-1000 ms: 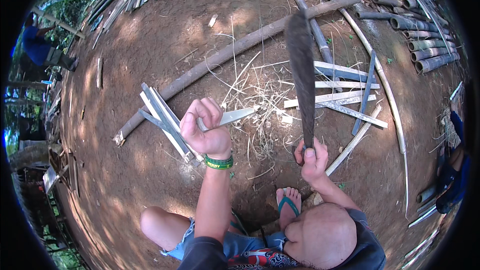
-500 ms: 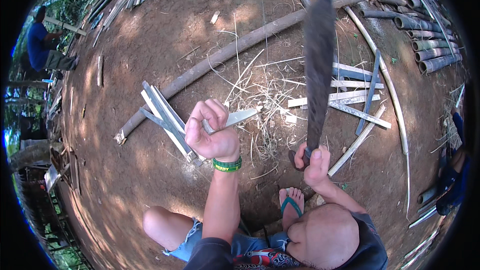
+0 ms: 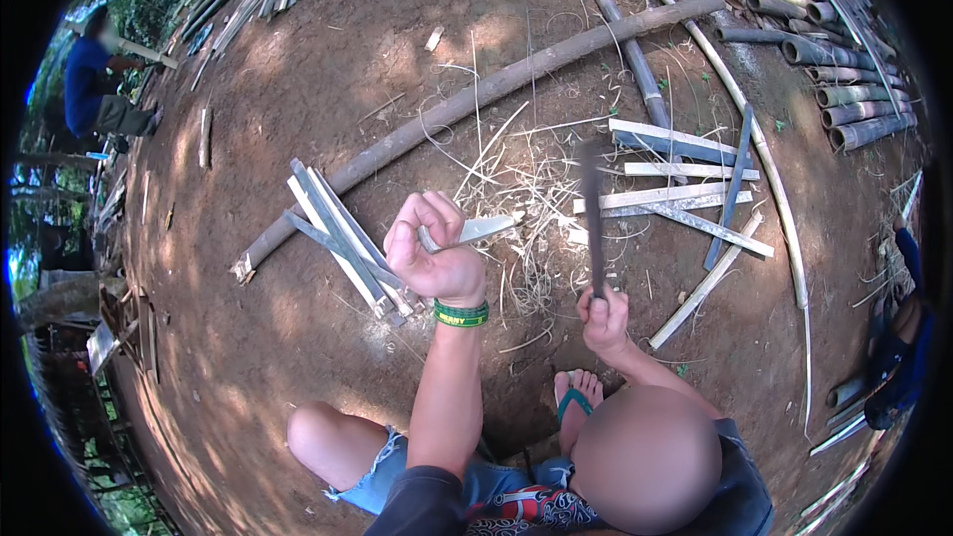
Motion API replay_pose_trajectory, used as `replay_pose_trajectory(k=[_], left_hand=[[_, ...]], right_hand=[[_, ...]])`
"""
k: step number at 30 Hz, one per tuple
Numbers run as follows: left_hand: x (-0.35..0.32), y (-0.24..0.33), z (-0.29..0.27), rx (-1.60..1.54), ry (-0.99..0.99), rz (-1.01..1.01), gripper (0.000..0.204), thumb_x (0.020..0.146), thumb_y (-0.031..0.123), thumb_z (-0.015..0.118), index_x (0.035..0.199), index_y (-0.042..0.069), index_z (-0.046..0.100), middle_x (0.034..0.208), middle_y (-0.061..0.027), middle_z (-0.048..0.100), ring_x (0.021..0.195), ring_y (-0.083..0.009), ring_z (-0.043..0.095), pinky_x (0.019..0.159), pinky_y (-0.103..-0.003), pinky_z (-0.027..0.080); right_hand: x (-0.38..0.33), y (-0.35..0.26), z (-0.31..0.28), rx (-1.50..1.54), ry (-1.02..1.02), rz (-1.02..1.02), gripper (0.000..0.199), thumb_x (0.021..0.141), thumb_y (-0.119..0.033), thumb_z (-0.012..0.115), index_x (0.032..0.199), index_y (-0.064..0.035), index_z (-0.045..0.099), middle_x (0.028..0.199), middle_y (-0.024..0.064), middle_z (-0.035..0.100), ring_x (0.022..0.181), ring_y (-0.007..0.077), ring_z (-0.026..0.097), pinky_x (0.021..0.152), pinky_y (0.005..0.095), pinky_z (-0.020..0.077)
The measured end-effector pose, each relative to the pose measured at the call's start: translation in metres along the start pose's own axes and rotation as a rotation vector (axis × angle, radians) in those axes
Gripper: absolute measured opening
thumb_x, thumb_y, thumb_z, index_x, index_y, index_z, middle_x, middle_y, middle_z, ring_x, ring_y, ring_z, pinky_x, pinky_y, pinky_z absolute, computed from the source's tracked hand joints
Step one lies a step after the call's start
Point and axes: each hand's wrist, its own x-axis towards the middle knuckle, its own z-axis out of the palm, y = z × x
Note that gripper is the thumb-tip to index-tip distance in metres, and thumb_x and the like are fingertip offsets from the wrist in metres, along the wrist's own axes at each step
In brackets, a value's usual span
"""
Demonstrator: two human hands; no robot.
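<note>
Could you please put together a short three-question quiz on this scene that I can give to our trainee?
1. Which hand holds the long dark-bladed tool?
2. True or false: the left hand grips a pale strip.
3. Fill in the blank: near the upper right edge of the view lies a stack of hollow, cut ______.

Key:
1. The right hand.
2. True; its fingers are curled around it.
3. Bamboo poles.
</note>
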Motion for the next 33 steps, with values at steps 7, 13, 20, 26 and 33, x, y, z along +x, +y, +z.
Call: replay_pose_trajectory(k=[7,13,20,26,33], left_hand=[[0.012,0.006,-0.007,-0.031,0.007,0.031,0.043,0.095,0.042,0.033,0.063,0.014,0.031,0.052,0.0003,0.030,0.050,-0.0107,0.023,0.048,-0.027,0.019],[0.001,0.003,-0.002,-0.016,-0.022,0.029,0.043,0.094,0.042,0.034,0.063,0.014,0.032,0.052,0.0001,0.030,0.050,-0.0105,0.024,0.048,-0.027,0.019],[-0.012,0.014,-0.038,-0.111,0.047,-0.043,0.041,0.094,0.038,0.038,0.062,0.011,0.033,0.051,-0.0013,0.032,0.049,-0.0106,0.025,0.048,-0.027,0.019],[0.003,0.013,-0.031,-0.063,0.033,0.014,0.044,0.095,0.043,0.034,0.063,0.014,0.029,0.052,-0.0005,0.031,0.050,-0.0105,0.024,0.046,-0.027,0.018],[-0.003,0.017,-0.044,-0.114,0.011,-0.003,0.042,0.095,0.039,0.036,0.062,0.012,0.033,0.051,-0.0010,0.033,0.049,-0.0107,0.025,0.048,-0.028,0.020]], right_hand=[[0.032,-0.037,-0.031,0.085,-0.462,0.771,0.067,0.103,-0.054,0.043,0.064,-0.0015,0.058,0.050,0.0060,0.052,0.046,0.0173,0.053,0.048,0.0369,0.0426],[0.021,-0.039,-0.010,0.324,0.062,-0.077,0.060,0.104,-0.050,0.041,0.074,-0.0012,0.057,0.053,0.0034,0.051,0.045,0.0161,0.050,0.045,0.0331,0.0371],[0.000,-0.018,-0.013,0.270,-0.479,0.950,0.068,0.103,-0.057,0.041,0.061,-0.0048,0.052,0.048,0.0033,0.048,0.040,0.0152,0.046,0.041,0.0327,0.0382],[0.038,-0.063,-0.008,0.341,-0.200,0.233,0.062,0.105,-0.048,0.039,0.067,-0.0023,0.055,0.051,0.0055,0.052,0.045,0.0149,0.052,0.045,0.0318,0.0393],[0.008,-0.012,-0.006,0.188,-0.424,0.934,0.065,0.103,-0.056,0.042,0.066,-0.0040,0.053,0.051,0.0024,0.049,0.042,0.0150,0.047,0.042,0.0330,0.0395]])
